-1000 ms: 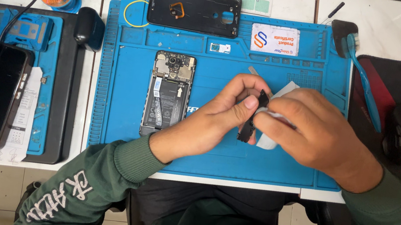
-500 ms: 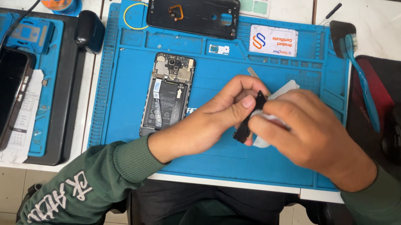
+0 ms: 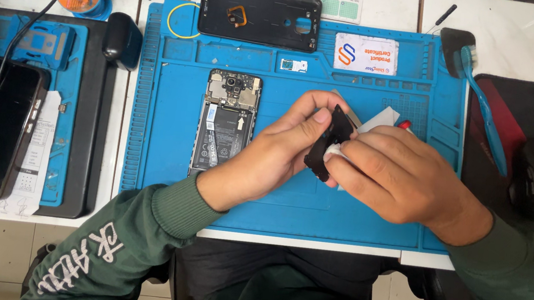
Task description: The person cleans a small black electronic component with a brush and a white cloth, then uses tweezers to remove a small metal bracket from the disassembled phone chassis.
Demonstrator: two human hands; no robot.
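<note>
Since a second ago little has shifted: the small black part [image 3: 328, 142] is kept above the blue mat [image 3: 160, 158], pinched in the left hand [image 3: 280, 155] fingers, only slightly retilted. The right hand [image 3: 403, 177] fingers remain closed on a white wipe [image 3: 335, 153] pressed against it, so wiping is judged ongoing; the opened phone [image 3: 225, 122] lies untouched just left.

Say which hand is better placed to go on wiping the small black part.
Right, probably. The right hand already presses the white wipe against the black part, while the left hand is busy gripping that part.
</note>
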